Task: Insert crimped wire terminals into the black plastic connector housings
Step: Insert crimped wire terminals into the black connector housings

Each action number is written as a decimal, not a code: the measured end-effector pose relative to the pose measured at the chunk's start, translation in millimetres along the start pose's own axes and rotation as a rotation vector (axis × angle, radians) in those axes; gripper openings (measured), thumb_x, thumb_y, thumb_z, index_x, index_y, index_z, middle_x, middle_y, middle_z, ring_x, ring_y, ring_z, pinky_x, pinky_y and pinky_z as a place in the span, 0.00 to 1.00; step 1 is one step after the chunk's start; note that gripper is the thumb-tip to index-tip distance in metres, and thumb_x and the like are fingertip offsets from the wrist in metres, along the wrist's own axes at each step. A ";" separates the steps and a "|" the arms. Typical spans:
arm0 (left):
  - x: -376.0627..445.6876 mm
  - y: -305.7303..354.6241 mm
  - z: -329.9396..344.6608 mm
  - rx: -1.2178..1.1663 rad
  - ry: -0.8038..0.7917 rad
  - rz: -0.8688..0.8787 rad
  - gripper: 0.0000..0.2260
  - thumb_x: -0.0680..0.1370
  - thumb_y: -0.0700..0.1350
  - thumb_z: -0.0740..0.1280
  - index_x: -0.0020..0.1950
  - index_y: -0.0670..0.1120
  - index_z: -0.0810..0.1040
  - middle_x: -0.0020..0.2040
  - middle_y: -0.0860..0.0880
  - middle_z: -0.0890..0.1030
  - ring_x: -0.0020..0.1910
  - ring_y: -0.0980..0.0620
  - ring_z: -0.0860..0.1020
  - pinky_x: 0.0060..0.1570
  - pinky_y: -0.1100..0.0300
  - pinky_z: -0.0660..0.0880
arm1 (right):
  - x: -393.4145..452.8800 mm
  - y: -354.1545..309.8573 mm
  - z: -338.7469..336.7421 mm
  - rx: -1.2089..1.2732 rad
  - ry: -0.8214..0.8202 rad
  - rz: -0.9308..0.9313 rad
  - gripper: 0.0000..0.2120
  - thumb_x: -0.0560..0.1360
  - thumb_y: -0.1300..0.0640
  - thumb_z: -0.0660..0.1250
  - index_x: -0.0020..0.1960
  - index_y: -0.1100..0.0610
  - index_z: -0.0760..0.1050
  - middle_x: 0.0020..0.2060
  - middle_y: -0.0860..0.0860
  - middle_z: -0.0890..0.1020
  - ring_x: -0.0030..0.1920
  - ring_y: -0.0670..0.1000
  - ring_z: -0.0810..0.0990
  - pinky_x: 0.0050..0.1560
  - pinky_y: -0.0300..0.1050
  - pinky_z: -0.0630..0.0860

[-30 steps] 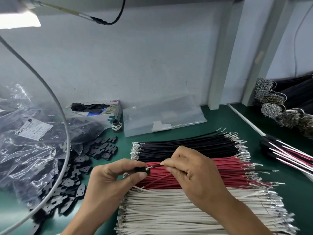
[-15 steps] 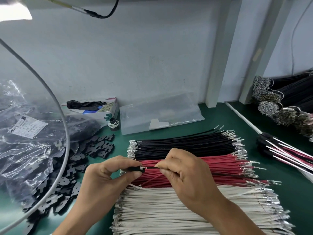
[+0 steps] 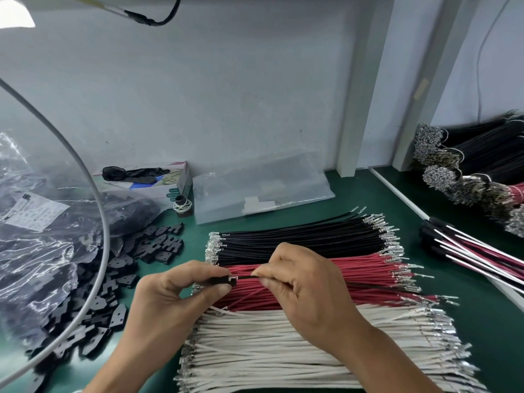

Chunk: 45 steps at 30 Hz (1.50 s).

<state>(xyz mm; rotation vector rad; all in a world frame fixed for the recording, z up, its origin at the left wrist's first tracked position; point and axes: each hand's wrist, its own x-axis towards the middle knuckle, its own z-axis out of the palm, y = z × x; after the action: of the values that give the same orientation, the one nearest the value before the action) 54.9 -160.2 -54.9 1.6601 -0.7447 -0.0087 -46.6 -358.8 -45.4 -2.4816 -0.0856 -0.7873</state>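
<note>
Now the left hand (image 3: 173, 296) pinches a black housing (image 3: 224, 280) above the red wires (image 3: 354, 275); the right hand (image 3: 306, 282) pinches a thin black wire (image 3: 246, 277) at its mouth; light and limp, it likely wants gripping close behind the terminal.

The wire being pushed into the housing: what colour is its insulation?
Black. The head view shows the wire running from the right hand to the housing.
</note>
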 end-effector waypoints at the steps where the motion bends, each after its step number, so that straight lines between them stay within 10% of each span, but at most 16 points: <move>1: 0.0 0.0 -0.3 0.027 -0.001 0.016 0.10 0.67 0.44 0.79 0.46 0.55 0.89 0.43 0.49 0.88 0.41 0.51 0.85 0.46 0.65 0.80 | -0.2 -0.8 1.3 -0.004 -0.001 -0.004 0.08 0.79 0.52 0.67 0.51 0.50 0.86 0.40 0.41 0.77 0.41 0.40 0.75 0.37 0.40 0.76; 33: 1.8 -4.0 4.3 0.088 0.149 -0.035 0.09 0.69 0.52 0.81 0.47 0.60 0.87 0.41 0.51 0.87 0.37 0.51 0.84 0.39 0.62 0.81 | 8.7 -5.5 1.1 -0.276 0.202 -0.204 0.02 0.78 0.58 0.72 0.47 0.54 0.82 0.44 0.47 0.78 0.44 0.50 0.74 0.39 0.44 0.73; 38: 2.1 -14.7 -6.0 0.002 0.200 -0.107 0.14 0.70 0.61 0.77 0.53 0.56 0.86 0.42 0.48 0.86 0.40 0.43 0.83 0.42 0.50 0.82 | 4.6 -5.4 7.2 -0.400 -0.149 -0.249 0.03 0.73 0.52 0.76 0.41 0.48 0.83 0.38 0.43 0.77 0.42 0.49 0.74 0.38 0.45 0.74; 45: 5.7 -10.5 -5.3 -0.191 0.202 -0.181 0.09 0.69 0.42 0.77 0.48 0.50 0.89 0.41 0.44 0.88 0.37 0.53 0.84 0.39 0.66 0.80 | 3.0 -4.3 5.7 -0.258 -0.083 -0.173 0.05 0.74 0.58 0.75 0.44 0.49 0.82 0.39 0.42 0.78 0.39 0.46 0.74 0.36 0.44 0.75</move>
<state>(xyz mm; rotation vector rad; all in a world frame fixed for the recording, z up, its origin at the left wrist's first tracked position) 66.3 -157.9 -60.7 1.5142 -0.4264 -0.0389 -42.1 -352.6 -45.6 -2.7804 -0.2462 -0.8093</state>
